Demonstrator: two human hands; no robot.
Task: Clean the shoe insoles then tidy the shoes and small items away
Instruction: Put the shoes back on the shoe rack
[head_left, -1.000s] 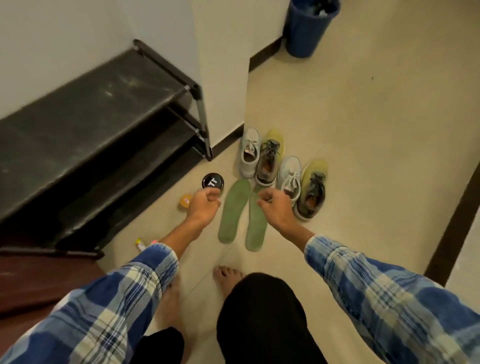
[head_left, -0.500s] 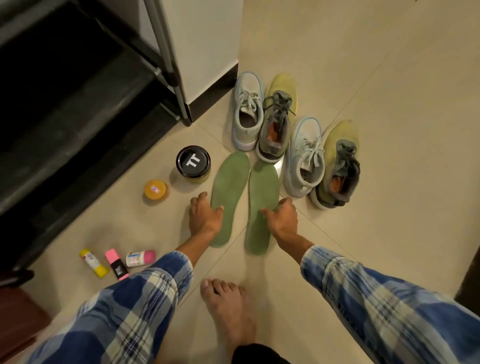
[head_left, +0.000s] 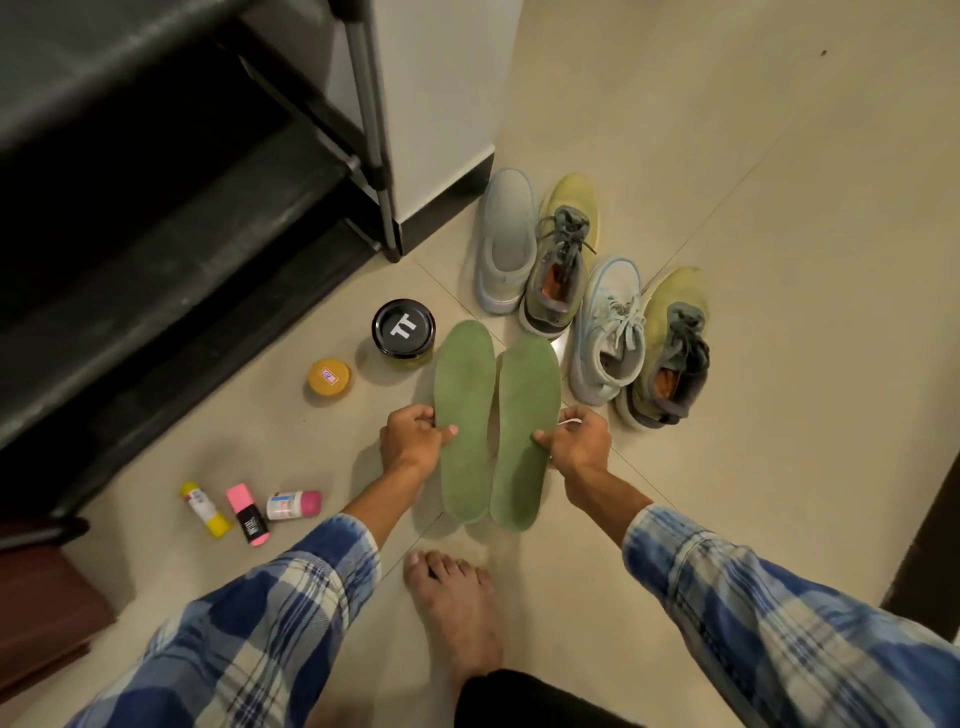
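A bare foot (head_left: 457, 613) is planted on the floor (head_left: 753, 156) closest to the camera, right under the grips. Just past it, the left hand (head_left: 413, 441) is pinching the outer edge of the left insole (head_left: 464, 415), thumb on top, and the right hand (head_left: 576, 441) is doing the same on the right insole (head_left: 522, 431). So two green insoles, side by side, nearly touching, long axes running away from the person, toes pointing far and heels hanging back past the grips toward the foot.

Left of the left grip and a bit nearer, three small tubes (head_left: 244, 512) are lying on the floor. Beyond that grip are two jars, an orange-lidded one (head_left: 329, 378) and a black-lidded one (head_left: 403, 328). Beyond the right grip, four shoes (head_left: 608, 332) are sitting in a row, toes pointing away. The dark rack (head_left: 156, 208) is sitting far left.
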